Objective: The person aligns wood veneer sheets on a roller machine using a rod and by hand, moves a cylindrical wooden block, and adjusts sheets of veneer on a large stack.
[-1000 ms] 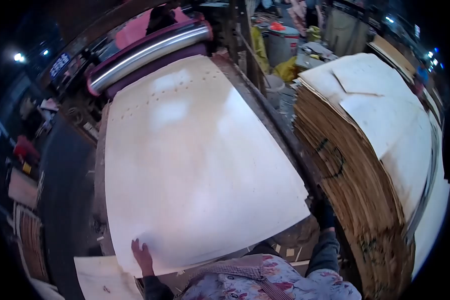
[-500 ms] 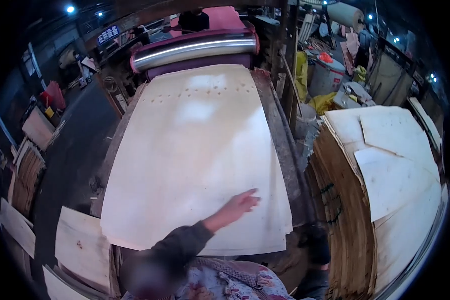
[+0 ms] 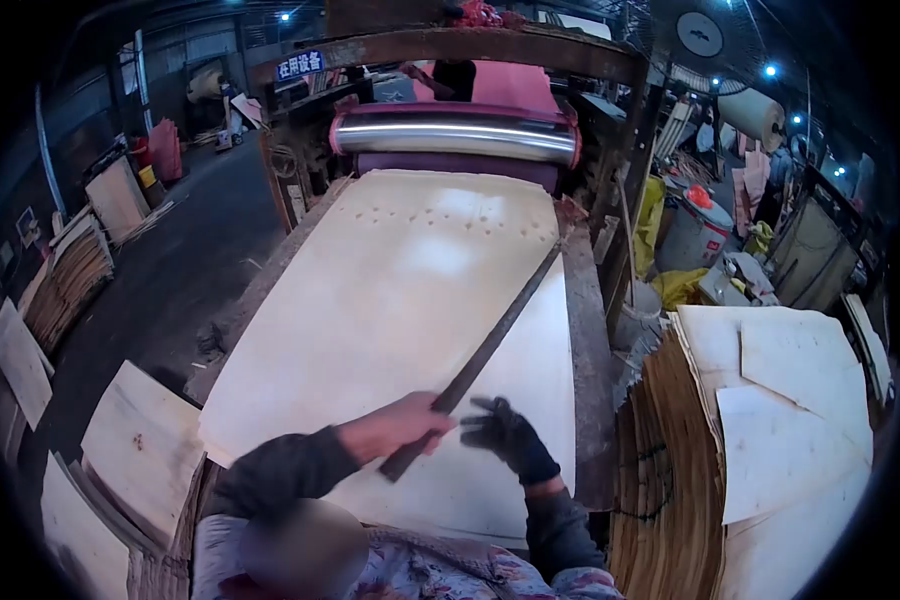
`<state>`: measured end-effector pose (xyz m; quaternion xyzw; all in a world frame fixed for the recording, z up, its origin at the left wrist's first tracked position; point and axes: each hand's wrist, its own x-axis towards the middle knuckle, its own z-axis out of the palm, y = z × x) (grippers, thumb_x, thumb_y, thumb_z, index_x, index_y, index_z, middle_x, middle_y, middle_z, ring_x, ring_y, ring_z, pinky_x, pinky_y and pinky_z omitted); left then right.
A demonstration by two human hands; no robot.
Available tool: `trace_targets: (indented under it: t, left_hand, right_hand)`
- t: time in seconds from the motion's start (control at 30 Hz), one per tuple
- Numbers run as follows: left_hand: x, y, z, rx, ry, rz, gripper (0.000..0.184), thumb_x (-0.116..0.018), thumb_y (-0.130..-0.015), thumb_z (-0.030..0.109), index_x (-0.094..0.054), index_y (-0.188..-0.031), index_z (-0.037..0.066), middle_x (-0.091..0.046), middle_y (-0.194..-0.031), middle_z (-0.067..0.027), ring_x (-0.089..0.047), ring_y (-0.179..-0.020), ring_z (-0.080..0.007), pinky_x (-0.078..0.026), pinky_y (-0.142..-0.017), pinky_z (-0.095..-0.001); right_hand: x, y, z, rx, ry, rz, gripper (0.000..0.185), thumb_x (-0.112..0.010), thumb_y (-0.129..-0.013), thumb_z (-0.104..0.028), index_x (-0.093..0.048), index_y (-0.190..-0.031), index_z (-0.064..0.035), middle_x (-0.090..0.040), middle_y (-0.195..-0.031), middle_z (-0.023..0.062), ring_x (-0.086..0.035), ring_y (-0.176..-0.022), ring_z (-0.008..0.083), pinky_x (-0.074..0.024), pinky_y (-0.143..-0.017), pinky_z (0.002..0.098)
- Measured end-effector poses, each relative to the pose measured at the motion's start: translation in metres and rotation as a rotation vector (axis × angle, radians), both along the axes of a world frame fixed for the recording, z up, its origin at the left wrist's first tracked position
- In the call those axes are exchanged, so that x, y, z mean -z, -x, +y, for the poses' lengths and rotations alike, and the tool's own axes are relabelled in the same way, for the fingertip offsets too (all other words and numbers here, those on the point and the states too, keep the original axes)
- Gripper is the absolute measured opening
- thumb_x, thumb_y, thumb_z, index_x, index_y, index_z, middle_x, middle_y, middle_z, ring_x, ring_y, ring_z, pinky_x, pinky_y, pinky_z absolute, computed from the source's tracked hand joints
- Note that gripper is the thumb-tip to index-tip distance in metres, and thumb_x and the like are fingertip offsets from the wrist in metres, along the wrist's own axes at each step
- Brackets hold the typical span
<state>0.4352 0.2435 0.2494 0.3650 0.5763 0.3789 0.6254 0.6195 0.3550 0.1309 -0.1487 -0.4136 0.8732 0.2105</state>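
Note:
My left hand (image 3: 410, 424), bare, is closed around a long dark flat stick (image 3: 500, 332) near its lower end. The stick slants away to the right over a stack of pale wood veneer sheets (image 3: 300, 335); I cannot tell whether it touches them. My right hand (image 3: 510, 438), in a dark glove, is just right of the stick's lower end, above the veneer. Its fingers are apart and hold nothing. Small brown knots dot the far part of the top sheet.
A shiny metal roller (image 3: 455, 132) lies across the far end of the veneer. Behind it a person (image 3: 454, 80) stands by pink sheets. A tall veneer stack (image 3: 670, 480) rises at the right. More boards (image 3: 140, 440) lean at the left. A drum (image 3: 692, 232) stands beyond.
The stick is now in my left hand above the veneer. My gloved right hand has risen from the lower right to over the sheets. The view has shifted, showing more of the far end.

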Motion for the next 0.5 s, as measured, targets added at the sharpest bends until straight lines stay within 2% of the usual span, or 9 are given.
trace_targets:
  t: [0.07,0.13,0.23,0.27,0.3,0.33,0.37,0.47,0.5]
  left_hand:
    - [-0.037,0.02,-0.051,0.015,0.104,-0.006,0.016,-0.057,-0.09,0.013,-0.045,-0.085,0.004,-0.047,-0.062,-0.0007,-0.047,-0.051,-0.01,-0.041,-0.048,-0.0256]
    - [-0.078,0.03,-0.103,0.06,0.202,0.235,0.016,-0.057,-0.09,0.015,-0.047,-0.092,0.002,-0.047,-0.063,-0.0007,-0.047,-0.052,-0.0087,-0.041,-0.051,-0.0251]
    - [-0.076,0.045,-0.176,0.067,0.276,0.249,0.041,-0.06,-0.09,0.023,-0.046,-0.121,0.001,-0.051,-0.076,-0.0009,-0.05,-0.06,-0.0087,-0.043,-0.054,-0.0243]
    - [-0.075,0.044,-0.196,0.054,0.266,0.416,0.05,-0.062,-0.087,0.025,-0.043,-0.128,0.004,-0.052,-0.071,-0.0028,-0.051,-0.054,-0.0078,-0.044,-0.048,-0.0244]
    - [-0.073,0.048,-0.213,0.054,0.377,0.543,0.055,-0.064,-0.085,0.027,-0.042,-0.131,0.005,-0.057,-0.076,-0.0054,-0.057,-0.059,-0.0132,-0.048,-0.054,-0.0294]
    - [-0.034,0.069,-0.244,0.069,0.133,0.814,0.057,-0.066,-0.084,0.028,-0.043,-0.13,0.005,-0.06,-0.079,-0.0075,-0.059,-0.064,-0.0168,-0.049,-0.059,-0.0323]
    - [0.008,0.085,-0.276,0.085,-0.119,1.073,0.058,-0.068,-0.082,0.029,-0.045,-0.129,0.005,-0.062,-0.082,-0.0095,-0.061,-0.069,-0.0205,-0.051,-0.064,-0.0353]
    - [0.032,0.098,-0.307,0.087,0.267,1.138,0.057,-0.071,-0.079,0.028,-0.05,-0.126,0.004,-0.064,-0.087,-0.0132,-0.062,-0.079,-0.0243,-0.05,-0.072,-0.0386]
    - [0.035,0.102,-0.313,0.089,0.241,1.148,0.057,-0.071,-0.079,0.028,-0.05,-0.126,0.004,-0.064,-0.087,-0.0132,-0.062,-0.079,-0.0243,-0.05,-0.072,-0.0386]
  right_hand:
    - [-0.013,0.035,0.024,0.063,0.162,0.111,0.062,-0.039,-0.096,-0.05,-0.039,-0.136,-0.0023,-0.057,-0.12,0.0194,-0.058,-0.107,0.0307,-0.0452,-0.096,0.0448]
    - [-0.015,0.075,0.05,0.1,0.272,0.231,0.052,-0.04,-0.097,-0.046,-0.045,-0.129,-0.0059,-0.056,-0.121,0.0197,-0.057,-0.108,0.0324,-0.0427,-0.098,0.0476]
    - [-0.007,0.123,0.061,0.133,0.447,0.394,0.032,-0.055,-0.093,-0.035,-0.054,-0.108,-0.0063,-0.062,-0.106,0.0157,-0.058,-0.102,0.0317,-0.0452,-0.096,0.0467]
    - [0.013,0.138,0.058,0.117,0.447,0.444,0.026,-0.058,-0.092,-0.032,-0.056,-0.103,-0.0083,-0.063,-0.099,0.0121,-0.06,-0.094,0.0281,-0.0472,-0.092,0.0442]
    - [0.032,0.149,0.048,0.103,0.446,0.493,0.02,-0.061,-0.09,-0.029,-0.058,-0.098,-0.0102,-0.064,-0.092,0.0084,-0.061,-0.086,0.0245,-0.0493,-0.087,0.0417]
    - [0.04,0.157,0.041,0.126,0.685,0.348,0.017,-0.054,-0.093,-0.028,-0.057,-0.095,-0.0118,-0.063,-0.087,0.0101,-0.059,-0.076,0.0232,-0.0498,-0.081,0.0392]
    - [0.044,0.169,0.028,0.284,0.632,0.352,0.015,-0.053,-0.094,-0.026,-0.056,-0.091,-0.0117,-0.057,-0.073,0.003,-0.054,-0.065,0.0165,-0.0493,-0.07,0.0335]
    - [0.057,0.183,0.014,0.224,0.508,0.322,0.013,-0.052,-0.094,-0.022,-0.053,-0.086,-0.0118,-0.043,-0.059,-0.0031,-0.043,-0.053,0.0122,-0.0415,-0.055,0.0286]
    - [0.058,0.186,0.008,0.228,0.501,0.31,0.013,-0.051,-0.093,-0.021,-0.052,-0.085,-0.0119,-0.04,-0.057,-0.0043,-0.04,-0.05,0.0118,-0.039,-0.052,0.0279]
